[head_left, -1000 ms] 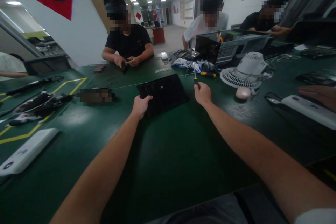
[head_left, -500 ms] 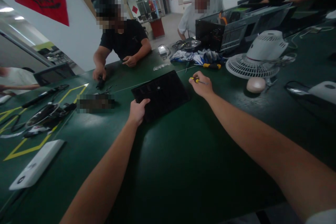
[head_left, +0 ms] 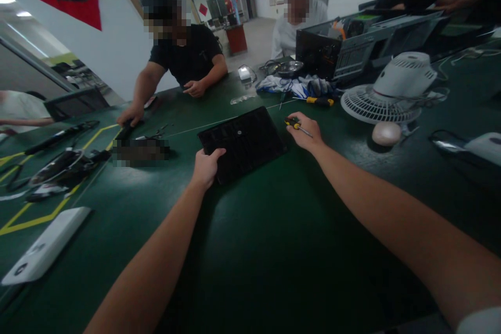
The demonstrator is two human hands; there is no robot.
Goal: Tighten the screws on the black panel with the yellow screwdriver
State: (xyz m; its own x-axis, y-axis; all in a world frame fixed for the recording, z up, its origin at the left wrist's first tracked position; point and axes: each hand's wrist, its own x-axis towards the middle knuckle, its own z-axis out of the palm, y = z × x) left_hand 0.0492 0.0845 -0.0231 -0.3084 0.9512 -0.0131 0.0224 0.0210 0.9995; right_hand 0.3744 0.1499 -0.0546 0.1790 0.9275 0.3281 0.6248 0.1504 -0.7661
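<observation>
A flat black rectangular panel (head_left: 248,143) with a small round light mark lies tilted at the middle of the green table. My left hand (head_left: 206,168) is closed on its near left corner, thumb on top and the fingers hidden beneath. Just right of the panel, my right hand (head_left: 307,131) is wrapped round a small yellow-and-black screwdriver (head_left: 293,123). Its metal shaft points back toward my wrist, apart from the panel. Farther off, a larger yellow-and-black screwdriver (head_left: 320,101) rests near a blue-and-white cloth (head_left: 293,85).
A white fan (head_left: 403,88) and a pale computer mouse (head_left: 386,134) are on the right, with an open computer case (head_left: 340,55) behind. At left are a white box-like device (head_left: 47,244) and tangled black cables (head_left: 62,169). A co-worker's hand (head_left: 132,115) reaches over the far left.
The co-worker opposite has moved a hand leftward with a black object. My right hand has turned the small screwdriver slightly, showing more of its shaft. The panel stays in my left hand.
</observation>
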